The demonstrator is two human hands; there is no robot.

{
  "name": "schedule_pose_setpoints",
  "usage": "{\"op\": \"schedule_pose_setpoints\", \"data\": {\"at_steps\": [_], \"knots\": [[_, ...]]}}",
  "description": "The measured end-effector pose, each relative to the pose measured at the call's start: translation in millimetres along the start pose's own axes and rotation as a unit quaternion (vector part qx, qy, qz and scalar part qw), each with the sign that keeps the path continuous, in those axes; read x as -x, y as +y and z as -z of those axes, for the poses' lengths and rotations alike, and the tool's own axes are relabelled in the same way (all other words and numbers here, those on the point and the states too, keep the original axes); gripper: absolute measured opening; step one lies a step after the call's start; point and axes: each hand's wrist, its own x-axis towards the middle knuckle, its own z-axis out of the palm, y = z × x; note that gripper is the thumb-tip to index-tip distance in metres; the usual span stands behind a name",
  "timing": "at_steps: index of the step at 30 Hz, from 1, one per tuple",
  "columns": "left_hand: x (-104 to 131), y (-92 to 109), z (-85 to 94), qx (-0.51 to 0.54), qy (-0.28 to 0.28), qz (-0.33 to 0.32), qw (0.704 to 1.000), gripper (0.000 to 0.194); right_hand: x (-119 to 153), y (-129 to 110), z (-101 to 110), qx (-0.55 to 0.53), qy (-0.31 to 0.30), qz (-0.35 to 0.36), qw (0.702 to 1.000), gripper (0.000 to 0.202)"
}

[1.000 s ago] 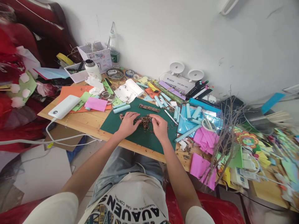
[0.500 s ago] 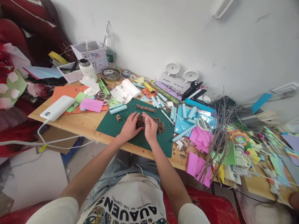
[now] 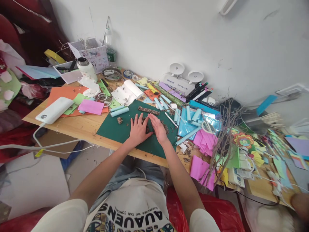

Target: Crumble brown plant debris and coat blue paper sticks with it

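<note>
My left hand (image 3: pixel 139 130) lies on the green cutting mat (image 3: pixel 109 130) with its fingers spread over a pile of brown crumbly bits (image 3: pixel 166 128). My right hand (image 3: pixel 158 128) rests on the same pile, its fingers stretched out and side by side. The fingertips of both hands nearly meet, and the palms hide much of the pile. Behind them on the mat lies a short stick coated in brown bits (image 3: pixel 148 111). A small brown clump (image 3: pixel 119 120) sits left of my left hand. Pale blue paper tubes (image 3: pixel 119 112) lie at the mat's left edge.
Scissors (image 3: pixel 208 127), more blue tubes (image 3: pixel 188 138), pink paper (image 3: pixel 202 170) and dry twigs (image 3: pixel 223 138) crowd the right side. A white power bank (image 3: pixel 54 110), an uncapped white bottle (image 3: pixel 87 69) and a paper roll (image 3: pixel 129 91) stand or lie to the left. A white lamp unit (image 3: pixel 177 82) is behind.
My right hand has gone from curled to stretched flat. My left hand's fingers have spread wider over the pile. The whole view has shifted slightly.
</note>
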Motion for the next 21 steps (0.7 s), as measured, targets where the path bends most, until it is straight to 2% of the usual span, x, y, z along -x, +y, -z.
{"op": "schedule_pose_setpoints", "data": {"at_steps": [2, 7, 12, 15, 17, 19, 21], "knots": [[1, -3, 1.6, -0.001, 0.017, 0.005, 1.0, 0.067, -1, 4, 1, 0.01, 0.03, 0.004, 0.999, 0.057], [1, -6, 14.8, -0.006, 0.03, -0.023, 0.999, 0.057, 9, -2, 19, -0.035, 0.108, 0.027, 0.993, 0.064], [-13, 3, 10.6, -0.04, 0.017, -0.105, 0.993, 0.027, 23, -6, 25, -0.009, 0.224, 0.046, 0.974, 0.042], [-25, 8, 2.9, -0.055, 0.003, -0.118, 0.992, 0.021, 36, -5, 23, 0.089, 0.265, 0.043, 0.959, 0.038], [-31, 8, 0.1, -0.059, -0.007, -0.12, 0.991, 0.021, 46, -3, 21, 0.2, 0.269, 0.046, 0.941, 0.035], [-33, 6, -0.1, -0.062, -0.013, -0.124, 0.99, 0.024, 54, 0, 16, 0.34, 0.243, 0.052, 0.907, 0.03], [-32, 3, 1.9, -0.071, -0.011, -0.126, 0.989, 0.027, 59, 5, 10, 0.469, 0.208, 0.045, 0.857, 0.027]]}}
